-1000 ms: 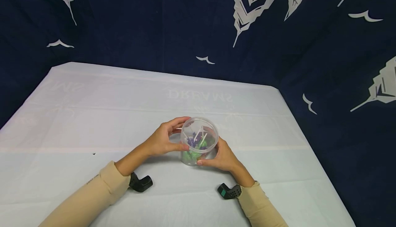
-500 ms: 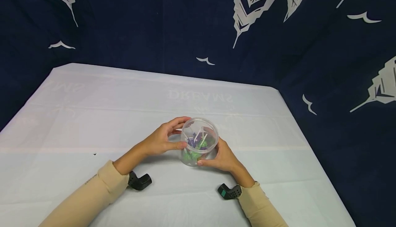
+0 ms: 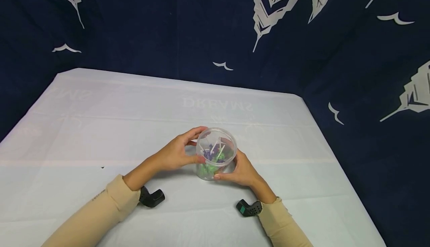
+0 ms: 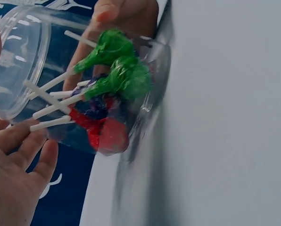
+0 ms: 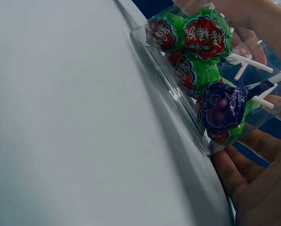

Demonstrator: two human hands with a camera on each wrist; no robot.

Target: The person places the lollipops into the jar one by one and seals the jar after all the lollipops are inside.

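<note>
A clear plastic jar (image 3: 207, 139) stands upright on the white-covered table, with a translucent lid (image 4: 18, 61) across its top. Inside are several wrapped lollipops with white sticks: green ones (image 4: 126, 77), a red one (image 4: 113, 136) and a purple one (image 5: 220, 108). Their heads lie toward the bottom and the sticks point upward. From the left, my left hand (image 3: 174, 153) holds the jar at its lid rim, thumb in front and fingers behind. My right hand (image 3: 244, 170) grips the lower body from the right, its thumb across the near side.
The white tablecloth (image 3: 100, 127) carries faint mirrored lettering and a small dark speck (image 3: 102, 167) at the left. A dark blue curtain (image 3: 151, 26) with white building prints hangs behind and to the right. Black wrist devices (image 3: 152, 197) sit below both sleeves.
The left thumb shifts slightly back from the rim, then returns onto it. Jar, lollipops and right hand stay in place.
</note>
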